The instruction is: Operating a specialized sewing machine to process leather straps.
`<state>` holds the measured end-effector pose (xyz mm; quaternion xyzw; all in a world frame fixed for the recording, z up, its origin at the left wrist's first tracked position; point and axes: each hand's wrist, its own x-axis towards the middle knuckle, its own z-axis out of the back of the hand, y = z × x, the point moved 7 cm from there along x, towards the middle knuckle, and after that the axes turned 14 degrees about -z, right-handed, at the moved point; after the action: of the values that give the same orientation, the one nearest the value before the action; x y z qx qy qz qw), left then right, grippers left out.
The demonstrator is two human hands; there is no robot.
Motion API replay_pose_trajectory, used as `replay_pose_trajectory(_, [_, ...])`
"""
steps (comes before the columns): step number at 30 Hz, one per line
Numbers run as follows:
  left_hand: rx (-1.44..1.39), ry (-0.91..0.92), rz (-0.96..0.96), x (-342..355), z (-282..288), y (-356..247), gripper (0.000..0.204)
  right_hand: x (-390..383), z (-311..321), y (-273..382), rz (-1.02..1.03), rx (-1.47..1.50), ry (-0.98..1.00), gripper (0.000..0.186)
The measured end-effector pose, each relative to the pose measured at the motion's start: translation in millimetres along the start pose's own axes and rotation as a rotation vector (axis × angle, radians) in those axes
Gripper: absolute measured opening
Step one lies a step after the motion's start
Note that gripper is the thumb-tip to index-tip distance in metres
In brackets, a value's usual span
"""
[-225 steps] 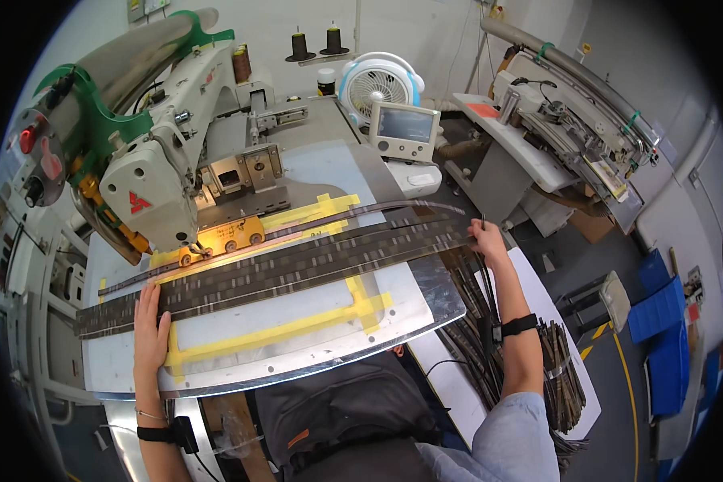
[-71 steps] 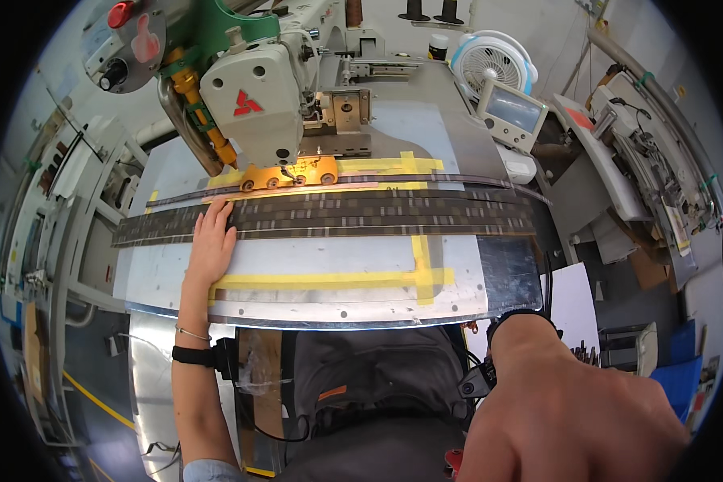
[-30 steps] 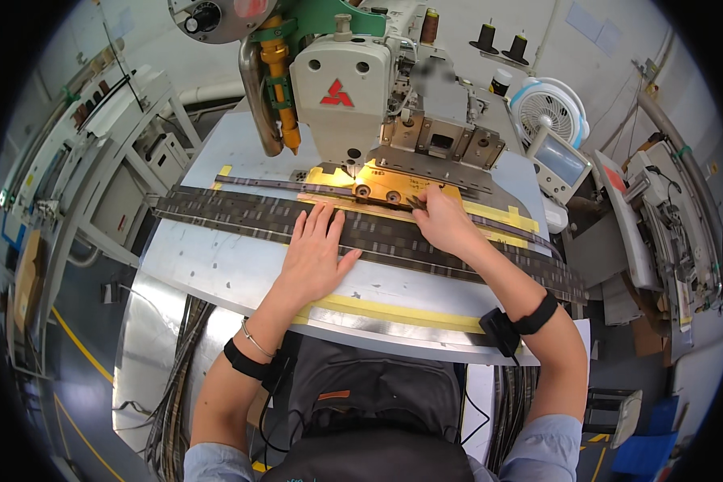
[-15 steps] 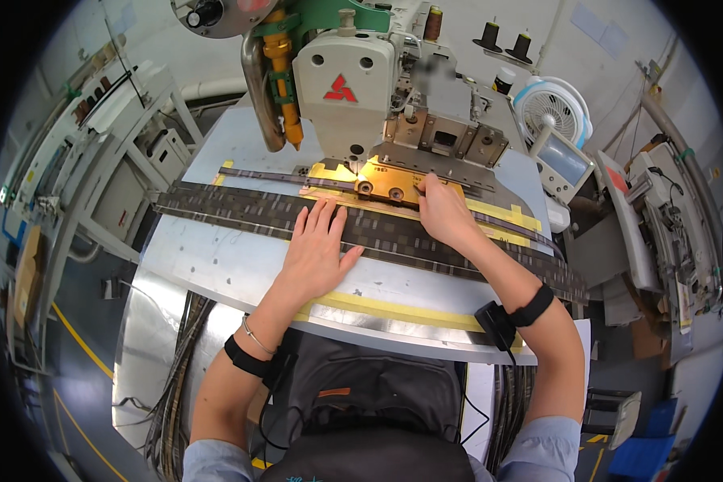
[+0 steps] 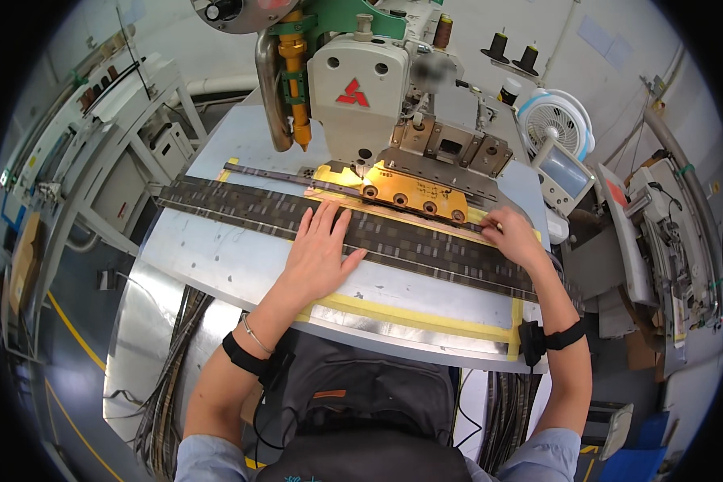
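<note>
My left hand (image 5: 323,251) lies with fingers stretched on the wide dark checked fabric strips (image 5: 400,249), its fingertips near a pale strip along their back edge. My right hand (image 5: 509,233) is closed, fingertips at a narrow dark strip (image 5: 264,174) just past the right end of a yellow guide plate (image 5: 422,187) with round fittings; what it grips is too small to make out. The narrow strip runs along the plate's front, below the white sewing machine head (image 5: 351,72), where a light glows. Yellow tape (image 5: 410,317) marks the pale worktop (image 5: 209,249).
A small screen (image 5: 563,172) and a fan (image 5: 553,120) stand at back right, thread spools (image 5: 497,48) behind. Other machines (image 5: 659,249) stand either side. Bundles of long dark strips (image 5: 510,410) lie beneath the worktop's edge. A grey bag (image 5: 357,402) is below me.
My right hand has moved rightward from the middle of the yellow plate to beyond its right end, uncovering more of it. My left hand has stayed flat on the wide strips since one second ago.
</note>
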<state>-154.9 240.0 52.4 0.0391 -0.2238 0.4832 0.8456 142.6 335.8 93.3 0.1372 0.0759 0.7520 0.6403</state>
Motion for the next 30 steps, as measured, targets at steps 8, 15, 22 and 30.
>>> replay_pose_trajectory(8, [0.063,-0.151,-0.034,1.5,28.2,-22.4,0.051,-14.2,14.2,23.7,0.141,0.06,0.228,0.018])
replay_pose_trajectory(15, [-1.8,-0.375,0.786,-14.1,-23.2,-30.9,0.03,-98.7,27.4,101.4,0.57,0.444,0.955,0.023])
replay_pose_trajectory(22, [-1.647,-0.597,0.659,-43.2,1.7,-45.3,0.025,-78.5,-37.6,137.8,0.348,0.666,0.801,0.036])
replay_pose_trajectory(30, [-1.398,-0.711,0.572,-70.7,46.0,-20.4,0.028,-71.0,-53.9,158.7,0.609,0.426,0.7,0.026])
